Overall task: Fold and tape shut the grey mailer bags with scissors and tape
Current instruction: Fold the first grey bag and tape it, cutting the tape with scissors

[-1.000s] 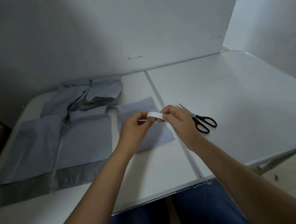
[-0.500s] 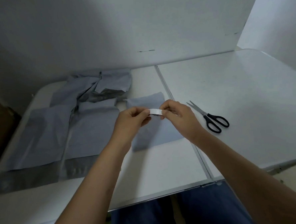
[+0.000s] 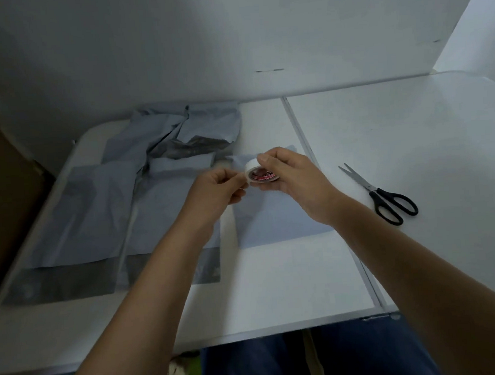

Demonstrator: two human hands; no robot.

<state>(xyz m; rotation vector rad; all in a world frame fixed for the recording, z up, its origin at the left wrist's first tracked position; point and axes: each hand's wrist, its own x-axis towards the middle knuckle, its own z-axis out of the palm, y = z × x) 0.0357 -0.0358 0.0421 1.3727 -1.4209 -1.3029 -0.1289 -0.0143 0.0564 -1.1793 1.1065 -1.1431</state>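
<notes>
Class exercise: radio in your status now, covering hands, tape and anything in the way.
Right hand grips tape roll; left hand pinches its end. Folded mailer below, untaped. Scissors lie apart; nothing obstructing.

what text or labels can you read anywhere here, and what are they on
Tape roll, held in the right hand: a red and dark label on its inner core, print too blurred to read.
Scissors, grey mailer bags, table: no text visible.

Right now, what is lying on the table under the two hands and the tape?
A small folded grey mailer bag lies flat on the white table below the left hand, right hand and tape roll. The hands hide its middle and upper part.
</notes>
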